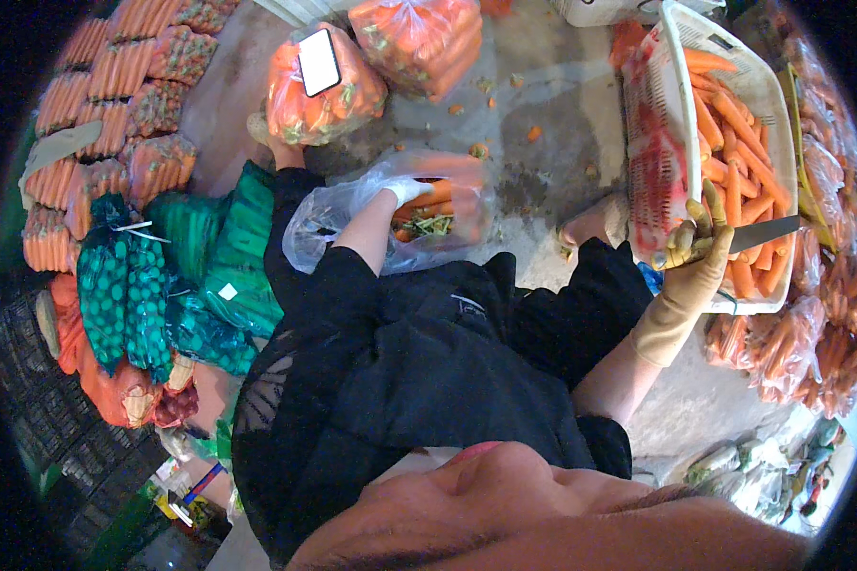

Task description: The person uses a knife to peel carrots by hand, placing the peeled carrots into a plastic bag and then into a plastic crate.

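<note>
My left hand (408, 191), in a white glove, reaches into an open clear plastic bag (307, 228) on the floor. Its fingertips rest at the carrots (439, 193) inside; whether they grip one is hidden. Leafy carrot tops show at the near side of the bag. My right hand (693, 239), in a yellowish rubber glove, holds a knife, its handle mostly hidden by the fingers and its blade (765, 234) pointing right. The blade is over a white plastic crate (693, 143) that holds several loose orange carrots (734, 185).
Two filled carrot bags (421, 43) stand ahead, one with a phone (319, 63) on it. Stacked bagged carrots (121, 64) and green net sacks (239, 243) lie at left. More bagged carrots (785, 350) lie at right. Carrot scraps (534, 133) dot the floor.
</note>
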Action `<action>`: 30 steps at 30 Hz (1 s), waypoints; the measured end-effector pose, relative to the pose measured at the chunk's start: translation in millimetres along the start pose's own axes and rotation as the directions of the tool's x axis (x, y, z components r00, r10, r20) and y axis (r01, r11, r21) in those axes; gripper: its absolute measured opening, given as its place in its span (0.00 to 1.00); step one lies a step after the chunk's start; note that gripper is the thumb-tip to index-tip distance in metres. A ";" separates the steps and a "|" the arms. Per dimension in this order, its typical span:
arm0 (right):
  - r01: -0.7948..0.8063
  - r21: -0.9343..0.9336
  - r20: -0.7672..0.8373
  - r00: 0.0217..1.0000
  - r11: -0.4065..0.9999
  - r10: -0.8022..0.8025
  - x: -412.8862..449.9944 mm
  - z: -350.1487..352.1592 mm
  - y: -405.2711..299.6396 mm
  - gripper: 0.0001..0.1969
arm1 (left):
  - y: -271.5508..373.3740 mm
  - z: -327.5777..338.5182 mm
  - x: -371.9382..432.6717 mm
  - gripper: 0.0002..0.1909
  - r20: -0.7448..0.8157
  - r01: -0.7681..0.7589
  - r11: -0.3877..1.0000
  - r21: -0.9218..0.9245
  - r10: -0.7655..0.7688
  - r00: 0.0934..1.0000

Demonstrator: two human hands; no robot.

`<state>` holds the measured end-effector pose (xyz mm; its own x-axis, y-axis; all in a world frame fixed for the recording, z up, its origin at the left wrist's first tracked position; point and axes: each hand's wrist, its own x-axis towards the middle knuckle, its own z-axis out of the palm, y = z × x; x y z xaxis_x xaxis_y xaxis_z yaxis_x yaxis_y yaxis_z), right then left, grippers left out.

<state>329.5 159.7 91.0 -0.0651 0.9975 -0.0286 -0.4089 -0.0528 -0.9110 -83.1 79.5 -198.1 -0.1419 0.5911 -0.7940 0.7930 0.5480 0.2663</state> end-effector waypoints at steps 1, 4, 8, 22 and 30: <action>-0.019 -0.012 -0.018 1.000 1.000 0.019 0.9 2.5 0.7 0.33 | 7.8 -9.9 -10.3 0.39 0.092 -0.002 0.999 0.051 -0.003 0.996; -0.046 -0.029 -0.032 0.998 0.999 0.045 -0.3 19.2 2.9 0.31 | 26.7 -12.2 -28.4 0.42 0.143 -0.065 0.983 0.171 0.041 0.989; -0.110 -0.200 -0.023 0.994 0.974 0.108 1.4 40.4 9.3 0.27 | 48.9 -5.8 -60.0 0.40 0.079 -0.207 0.977 -0.039 0.210 0.975; 0.379 -0.813 0.554 0.738 0.442 0.386 -81.8 123.3 127.0 0.16 | -40.8 23.8 -219.4 0.40 0.018 -0.227 0.399 -0.888 0.523 0.852; 0.390 -0.898 0.434 0.717 0.202 0.545 -97.4 120.6 146.9 0.12 | -49.7 72.3 -227.3 0.26 -0.242 -0.343 0.514 -0.786 0.255 0.936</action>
<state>166.1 49.1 9.5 -0.6651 0.6656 -0.3386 0.7094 0.4214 -0.5650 -47.4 -124.9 -70.3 -0.0738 0.8364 -0.5432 -0.0097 0.5440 0.8390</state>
